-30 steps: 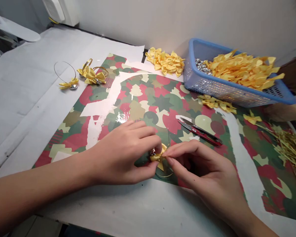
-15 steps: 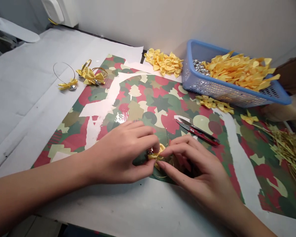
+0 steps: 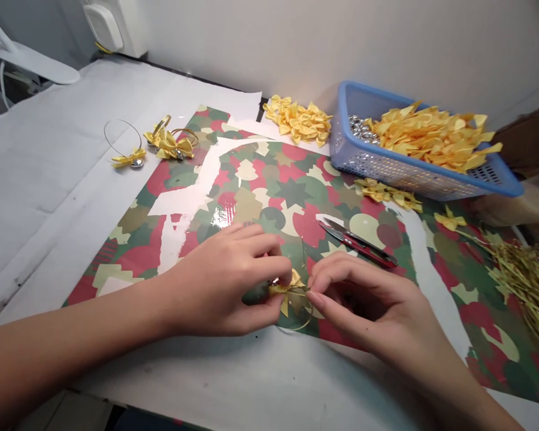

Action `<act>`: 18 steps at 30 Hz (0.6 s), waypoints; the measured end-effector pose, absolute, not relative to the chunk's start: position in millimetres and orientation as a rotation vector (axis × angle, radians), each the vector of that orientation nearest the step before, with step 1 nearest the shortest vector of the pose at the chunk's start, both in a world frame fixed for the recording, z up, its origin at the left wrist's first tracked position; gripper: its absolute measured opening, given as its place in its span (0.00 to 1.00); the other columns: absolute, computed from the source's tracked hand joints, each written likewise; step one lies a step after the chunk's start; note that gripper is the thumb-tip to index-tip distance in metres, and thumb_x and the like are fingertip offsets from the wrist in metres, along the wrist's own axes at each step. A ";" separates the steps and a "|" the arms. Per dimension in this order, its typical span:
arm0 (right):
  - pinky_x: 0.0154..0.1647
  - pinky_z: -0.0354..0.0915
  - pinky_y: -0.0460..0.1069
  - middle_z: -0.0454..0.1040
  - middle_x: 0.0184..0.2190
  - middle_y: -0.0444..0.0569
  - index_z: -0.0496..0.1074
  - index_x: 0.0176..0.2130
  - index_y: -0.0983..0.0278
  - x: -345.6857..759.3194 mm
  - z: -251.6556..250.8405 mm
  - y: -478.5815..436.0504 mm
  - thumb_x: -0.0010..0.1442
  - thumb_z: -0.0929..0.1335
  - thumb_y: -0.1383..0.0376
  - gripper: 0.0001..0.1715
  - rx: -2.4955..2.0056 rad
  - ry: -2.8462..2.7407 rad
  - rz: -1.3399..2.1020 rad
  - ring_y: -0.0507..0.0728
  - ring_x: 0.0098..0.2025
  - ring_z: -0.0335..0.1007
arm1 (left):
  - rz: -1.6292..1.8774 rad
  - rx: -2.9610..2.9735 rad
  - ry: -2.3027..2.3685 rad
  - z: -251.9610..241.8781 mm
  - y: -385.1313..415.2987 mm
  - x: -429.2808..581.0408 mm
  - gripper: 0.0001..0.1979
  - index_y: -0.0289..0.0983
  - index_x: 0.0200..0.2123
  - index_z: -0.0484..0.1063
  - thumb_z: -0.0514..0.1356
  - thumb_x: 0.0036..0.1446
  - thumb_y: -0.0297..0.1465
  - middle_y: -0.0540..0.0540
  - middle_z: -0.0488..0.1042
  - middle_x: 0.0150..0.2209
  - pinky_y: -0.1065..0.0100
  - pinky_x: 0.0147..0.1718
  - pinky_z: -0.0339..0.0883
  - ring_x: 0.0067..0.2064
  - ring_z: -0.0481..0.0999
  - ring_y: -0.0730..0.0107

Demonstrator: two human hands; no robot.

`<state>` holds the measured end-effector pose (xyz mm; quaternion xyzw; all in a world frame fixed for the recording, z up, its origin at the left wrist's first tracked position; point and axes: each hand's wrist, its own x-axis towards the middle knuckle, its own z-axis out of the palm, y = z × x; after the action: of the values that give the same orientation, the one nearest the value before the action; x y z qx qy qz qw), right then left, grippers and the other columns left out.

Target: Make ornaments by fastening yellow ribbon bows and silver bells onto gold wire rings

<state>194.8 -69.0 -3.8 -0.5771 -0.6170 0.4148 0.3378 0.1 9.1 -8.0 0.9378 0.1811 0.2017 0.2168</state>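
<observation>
1. Where the left hand meets the right hand, a yellow satin bow lies against a thin wire ring, close to the near edge of the Christmas-patterned wrapping paper.
2. Fingers of the left hand pinch shut on the bow, beside a silver bell that is partly hidden. A firm pinch close to the bow's centre looks best for keeping the satin from slipping on the wire.
3. Fingers of the right hand curl almost closed just right of the bow; whether they hold the wire, I cannot tell.
4. Red-handled thread snips lie just beyond the right hand.
5. Farther off, a blue plastic basket holds loose bows and silver bells. More bows lie heaped to its left, and finished wire rings lie far left on the counter.
</observation>
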 end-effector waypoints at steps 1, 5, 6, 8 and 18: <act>0.21 0.60 0.45 0.71 0.26 0.46 0.70 0.27 0.61 194.3 -4.6 -69.8 0.57 0.68 0.65 0.07 -1.514 -1.560 1.110 0.53 0.28 0.68 | 0.572 2.623 0.497 -7.9 9.1 0.0 0.05 0.37 0.28 0.71 0.56 0.54 0.27 0.49 0.68 0.27 0.68 0.31 0.59 0.29 0.63 0.70; 0.22 0.63 0.45 0.73 0.27 0.47 0.72 0.28 0.61 190.4 -7.1 -72.2 0.57 0.69 0.61 0.08 -1.544 -1.364 1.203 0.53 0.28 0.69 | 0.723 2.840 0.374 -5.2 12.1 -0.4 0.10 0.37 0.28 0.71 0.53 0.59 0.24 0.49 0.70 0.27 0.68 0.29 0.58 0.28 0.62 0.72; 0.22 0.63 0.45 0.74 0.27 0.47 0.72 0.28 0.61 189.6 -7.5 -72.1 0.57 0.69 0.60 0.09 -1.540 -1.335 1.226 0.53 0.28 0.69 | 0.756 2.911 0.301 -4.0 13.3 -0.6 0.11 0.38 0.30 0.71 0.52 0.60 0.22 0.50 0.71 0.27 0.69 0.28 0.57 0.27 0.63 0.72; 0.21 0.63 0.45 0.72 0.26 0.46 0.71 0.29 0.61 189.0 -8.2 -70.9 0.58 0.69 0.59 0.09 -1.519 -1.320 1.275 0.52 0.26 0.68 | 0.796 3.026 0.142 -1.1 15.5 -0.6 0.13 0.39 0.32 0.72 0.50 0.61 0.21 0.51 0.72 0.27 0.69 0.26 0.56 0.27 0.63 0.73; 0.22 0.59 0.44 0.63 0.21 0.40 0.70 0.31 0.63 186.8 -13.1 -64.9 0.56 0.70 0.57 0.12 -1.428 -1.211 1.376 0.49 0.23 0.59 | 0.810 3.149 -0.025 4.6 17.1 1.2 0.16 0.34 0.26 0.72 0.50 0.61 0.19 0.50 0.70 0.25 0.67 0.22 0.56 0.25 0.65 0.72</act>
<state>186.8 -64.9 -13.1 -0.5640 -0.4781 0.5432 0.3978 1.2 17.1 4.6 0.9670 -0.0077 0.2488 -0.0549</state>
